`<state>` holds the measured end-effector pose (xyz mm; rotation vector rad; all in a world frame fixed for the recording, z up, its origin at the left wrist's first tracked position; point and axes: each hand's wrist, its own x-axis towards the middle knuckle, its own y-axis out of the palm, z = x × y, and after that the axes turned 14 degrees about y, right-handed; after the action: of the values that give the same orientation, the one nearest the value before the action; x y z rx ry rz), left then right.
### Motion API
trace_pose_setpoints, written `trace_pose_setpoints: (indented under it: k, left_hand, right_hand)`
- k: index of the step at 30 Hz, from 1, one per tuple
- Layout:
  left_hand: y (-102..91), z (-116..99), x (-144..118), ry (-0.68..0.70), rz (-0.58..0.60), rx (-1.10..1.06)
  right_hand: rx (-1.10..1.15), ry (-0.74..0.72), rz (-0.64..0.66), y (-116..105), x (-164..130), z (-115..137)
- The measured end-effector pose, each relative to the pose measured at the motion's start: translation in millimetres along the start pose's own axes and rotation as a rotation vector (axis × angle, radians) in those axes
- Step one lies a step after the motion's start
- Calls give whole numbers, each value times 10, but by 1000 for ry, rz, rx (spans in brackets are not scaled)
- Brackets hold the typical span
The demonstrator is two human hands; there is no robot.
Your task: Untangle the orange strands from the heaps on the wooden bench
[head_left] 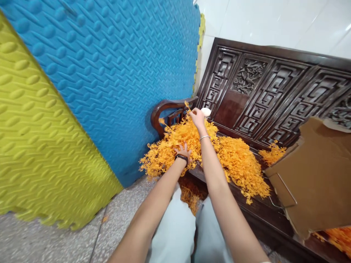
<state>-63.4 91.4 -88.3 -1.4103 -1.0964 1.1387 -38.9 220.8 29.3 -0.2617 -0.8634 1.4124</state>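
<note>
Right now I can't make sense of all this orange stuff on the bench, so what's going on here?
A person is working through a heap of orange plastic sprigs piled on a dark carved wooden bench. The left hand presses down into the heap near the armrest. The right hand is raised above it, pinching a sprig, with a small white object right behind it. A cardboard box lies on the bench to the right. Blue and yellow foam mats lean at the left.
</note>
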Motion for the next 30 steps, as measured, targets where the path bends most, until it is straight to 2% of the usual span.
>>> trace_pose_setpoints:
  k: [3, 7, 10, 14, 18, 22, 25, 26, 27, 28, 29, 30]
  left_hand:
    - [7, 65, -6, 26, 17, 11]
    - [5, 86, 47, 44, 36, 28]
    - [-3, 80, 100, 46, 57, 31]
    - [-16, 49, 98, 45, 48, 39]
    - [-121, -9, -15, 16, 11, 53]
    - [-507, -132, -202, 64, -47, 34]
    - [-887, -325, -294, 177, -203, 42]
    - [-988, -399, -291, 254, -284, 55]
    - [-1063, -470, -267, 410, -409, 101]
    - [-1109, -529, -221, 557, -473, 159]
    - [-1127, -569, -155, 633, -478, 219]
    - [-1121, -585, -75, 637, -458, 269]
  right_hand:
    - [293, 1, -112, -239, 156, 51]
    - [566, -155, -90, -691, 281, 92]
    - [645, -333, -46, -1057, 185, 174]
    - [657, -465, -88, -1406, -74, 326]
    - [621, -442, -64, -1479, -176, 337]
    - [562, -350, 91, -1394, -171, 236]
    - [620, -315, 239, -1378, -238, 221]
    - [641, -311, 282, -1389, -275, 236]
    - [663, -309, 316, -1405, -315, 260]
    - [688, -308, 336, -1423, -355, 290]
    - [714, -308, 341, -1440, -392, 323]
    - [735, -309, 339, -1452, -425, 357]
